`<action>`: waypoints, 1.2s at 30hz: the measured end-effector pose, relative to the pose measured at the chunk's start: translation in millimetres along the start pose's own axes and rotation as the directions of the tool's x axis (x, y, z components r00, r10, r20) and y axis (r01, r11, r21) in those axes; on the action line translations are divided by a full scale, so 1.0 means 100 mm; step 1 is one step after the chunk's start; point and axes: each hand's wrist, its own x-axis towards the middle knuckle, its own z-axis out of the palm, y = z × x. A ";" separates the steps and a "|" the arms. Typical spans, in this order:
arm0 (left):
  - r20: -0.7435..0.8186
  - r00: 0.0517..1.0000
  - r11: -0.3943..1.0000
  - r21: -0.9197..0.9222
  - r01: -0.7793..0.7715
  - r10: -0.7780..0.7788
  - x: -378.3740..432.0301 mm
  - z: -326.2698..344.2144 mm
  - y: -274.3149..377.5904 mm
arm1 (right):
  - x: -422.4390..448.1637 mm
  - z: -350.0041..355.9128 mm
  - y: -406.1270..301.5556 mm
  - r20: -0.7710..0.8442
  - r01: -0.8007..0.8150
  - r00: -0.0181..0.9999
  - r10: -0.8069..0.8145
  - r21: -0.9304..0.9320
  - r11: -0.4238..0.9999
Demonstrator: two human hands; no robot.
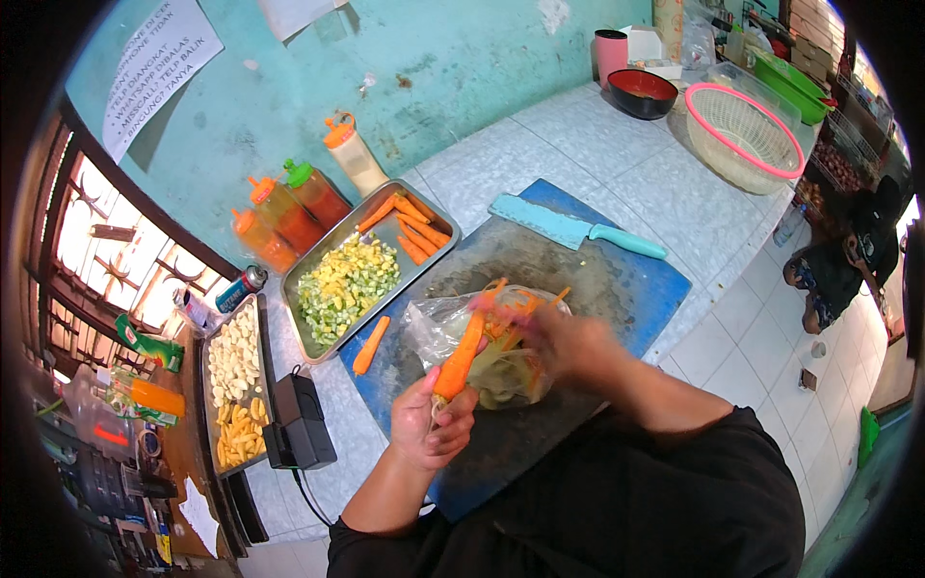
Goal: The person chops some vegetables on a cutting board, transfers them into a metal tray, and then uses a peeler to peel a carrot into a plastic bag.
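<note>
My left hand (436,426) grips a carrot (460,359) by its thick end, its tip pointing up and away. Over a clear plastic bag (433,329) my right hand (553,332) is blurred; whether it holds a tool is not plain. Orange peel strips (531,307) lie on and in the bag, which rests on a blue cutting board (629,289) with a dark, worn middle. Another carrot (372,345) lies at the board's left edge. A cleaver with a turquoise handle (627,240) lies across its far side.
Beyond the board's left corner, a metal tray (311,355) holds diced vegetables (350,282) and carrots (424,231). Sauce bottles (318,195) stand by the wall. At left are a tray of garlic (235,354) and a black device (300,426). A basket (744,137) stands far right; a person (845,260) sits beyond.
</note>
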 end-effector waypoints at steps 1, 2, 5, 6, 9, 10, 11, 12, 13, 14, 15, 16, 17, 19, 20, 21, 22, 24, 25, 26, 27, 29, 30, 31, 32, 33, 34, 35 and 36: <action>0.002 1.000 1.000 0.001 -0.001 0.001 0.00 0.00 0.00 | 0.05 -0.08 0.03 -0.037 -0.112 0.993 0.112 0.004 0.994; 0.001 1.000 1.000 0.022 0.007 -0.007 0.01 -0.01 -0.01 | 0.09 -0.12 0.09 -0.038 -0.111 0.993 0.111 0.003 0.994; 0.001 1.000 1.000 0.025 0.015 -0.015 0.01 0.00 -0.03 | 0.12 -0.18 0.19 -0.140 -0.157 0.977 0.159 0.029 0.987; 0.001 1.000 1.000 0.006 0.015 -0.015 0.01 -0.01 -0.03 | 0.07 -0.17 0.11 -0.059 -0.194 0.976 0.211 0.223 0.955; -0.044 0.998 0.995 -0.087 -0.051 0.048 -0.03 -0.16 0.00 | -0.16 0.03 -0.05 0.015 -0.013 1.000 0.009 0.277 0.961; -0.044 0.998 0.995 -0.088 -0.046 0.042 -0.01 -0.17 0.00 | -0.22 0.08 -0.06 0.031 0.219 0.974 -0.226 0.142 0.965; 0.018 0.999 0.993 -0.114 -0.030 0.032 -0.02 -0.16 -0.01 | -0.21 0.13 -0.05 0.031 0.226 0.972 -0.233 0.146 0.963; 0.085 0.996 0.990 -0.140 -0.004 0.016 -0.02 -0.16 -0.01 | -0.17 0.19 -0.01 -0.013 0.228 0.974 -0.228 0.148 0.962; 0.087 0.996 0.991 -0.136 -0.002 0.014 -0.02 -0.16 0.00 | -0.15 0.22 0.01 -0.058 0.230 0.973 -0.224 0.149 0.962; 0.098 0.995 0.988 -0.156 -0.002 0.018 -0.02 -0.16 0.00 | -0.12 0.22 0.04 -0.062 0.232 0.972 -0.225 0.148 0.962; 0.109 0.994 0.984 -0.177 -0.005 0.025 -0.03 -0.17 0.01 | -0.08 0.18 0.08 -0.082 0.138 0.988 -0.128 0.125 0.983; 0.111 0.993 0.985 -0.174 -0.007 0.027 -0.03 -0.17 0.01 | -0.03 0.13 0.11 -0.104 0.042 0.994 -0.031 0.104 0.994; 0.115 0.993 0.987 -0.160 -0.003 0.022 -0.03 -0.18 0.01 | 0.03 0.07 0.12 -0.106 0.046 0.994 -0.035 0.103 0.994; 0.120 0.993 0.989 -0.145 0.005 0.013 -0.03 -0.18 -0.01 | 0.10 -0.07 0.15 -0.132 -0.133 0.981 0.141 0.065 0.989; 0.113 0.993 0.991 -0.134 -0.007 0.022 -0.04 -0.16 -0.04 | 0.16 -0.05 0.24 -0.135 -0.133 0.981 0.140 0.065 0.989; 0.107 0.994 0.993 -0.121 -0.012 0.025 -0.03 -0.13 -0.06 | 0.24 0.02 0.40 -0.250 0.075 0.968 -0.015 0.232 0.970; 0.107 0.994 0.992 -0.123 -0.009 0.022 -0.03 -0.16 -0.06 | 0.28 0.01 0.43 -0.379 0.292 0.914 -0.146 0.362 0.885; 0.114 0.994 0.995 -0.098 0.012 -0.001 -0.03 -0.21 -0.05 | 0.31 -0.13 0.33 -0.152 0.165 0.984 -0.088 0.624 0.764; 0.116 0.993 0.996 -0.089 0.023 -0.012 -0.03 -0.21 -0.05 | 0.32 -0.19 0.26 0.086 -0.020 0.993 -0.084 0.807 0.590; 0.002 1.000 0.999 -0.037 0.023 -0.023 -0.03 -0.16 -0.07 | 0.33 -0.17 0.23 0.085 -0.022 0.993 -0.080 0.807 0.590; -0.112 0.993 0.999 0.018 0.026 -0.024 -0.03 -0.10 -0.08 | 0.37 -0.14 0.20 0.161 -0.071 0.976 -0.148 0.872 0.484; -0.144 0.989 0.958 0.287 0.010 0.033 0.01 -0.01 -0.08 | 0.38 -0.17 0.13 0.225 -0.129 0.948 -0.225 0.918 0.375; -0.160 0.982 0.846 0.534 0.000 0.101 0.02 0.03 -0.08 | 0.38 -0.24 0.07 0.207 -0.114 0.962 -0.178 0.898 0.426; -0.161 0.981 0.845 0.535 -0.003 0.105 0.02 0.08 -0.10 | 0.39 -0.28 0.03 0.185 -0.101 0.974 -0.133 0.874 0.476; -0.162 0.966 0.743 0.668 -0.044 0.202 0.03 0.12 -0.12 | 0.43 -0.29 0.02 0.186 -0.100 0.973 -0.136 0.874 0.476; -0.149 0.944 0.621 0.781 -0.070 0.294 0.03 0.13 -0.14 | 0.46 -0.29 0.02 0.169 -0.067 0.971 -0.168 0.871 0.487; -0.151 0.944 0.623 0.779 -0.069 0.294 0.02 0.13 -0.12 | 0.48 -0.29 0.02 0.153 -0.035 0.968 -0.200 0.867 0.497; -0.159 0.946 0.683 0.726 -0.081 0.282 0.01 0.12 -0.10 | 0.49 -0.31 -0.01 0.156 -0.038 0.968 -0.198 0.867 0.497; -0.165 0.947 0.737 0.669 -0.097 0.274 -0.01 0.11 -0.08 | 0.50 -0.33 -0.07 0.196 -0.080 0.961 -0.195 0.871 0.484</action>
